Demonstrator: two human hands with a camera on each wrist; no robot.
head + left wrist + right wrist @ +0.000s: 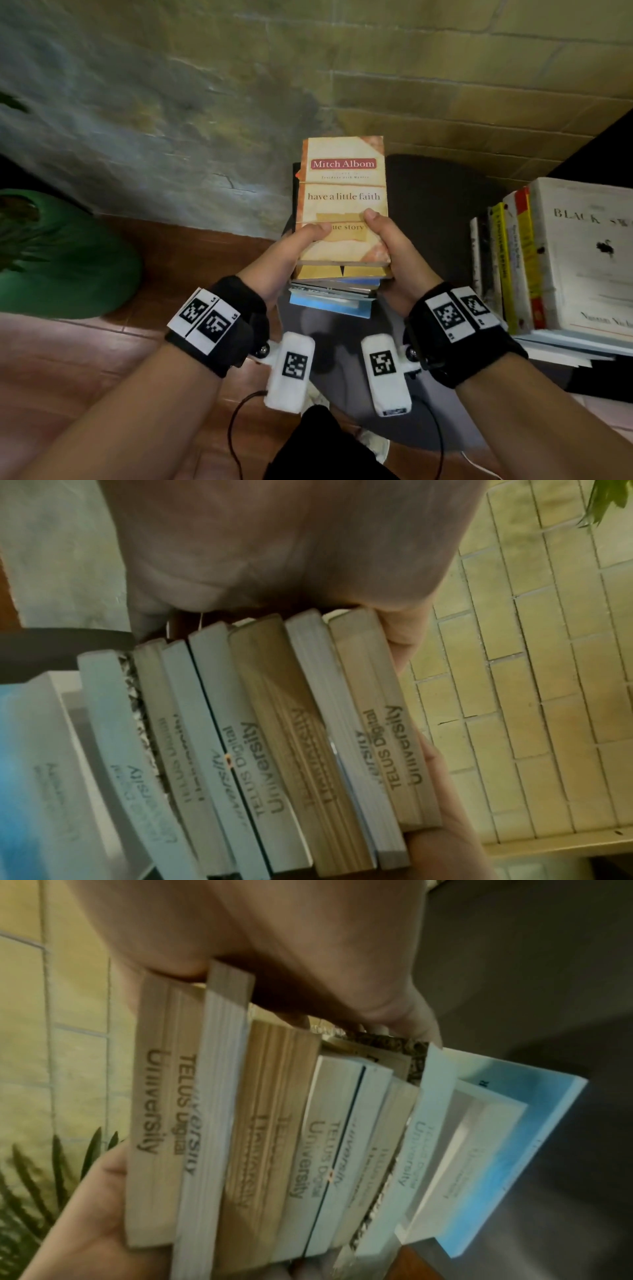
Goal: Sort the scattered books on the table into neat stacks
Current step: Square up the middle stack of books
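A stack of several books [332, 298] stands over the dark round table [431, 205]. The top book is a tan paperback, "have a little faith" [342, 192]. My left hand [291, 253] grips the stack's left side, thumb on the cover. On the other side my right hand [397, 253] grips it the same way. In the left wrist view the page edges of the stack [267, 737] show under my left palm [274, 547]. The right wrist view shows the stack [274, 1137] below my right palm [274, 947], with a blue book [514, 1150] lowest and sticking out. Whether the stack is lifted I cannot tell.
A second pile of books topped by a white "Black Swan" [582, 260] sits at the table's right. A green plant pot [61, 260] stands on the red tiled floor at left. A stone and brick wall [205, 102] rises right behind the table.
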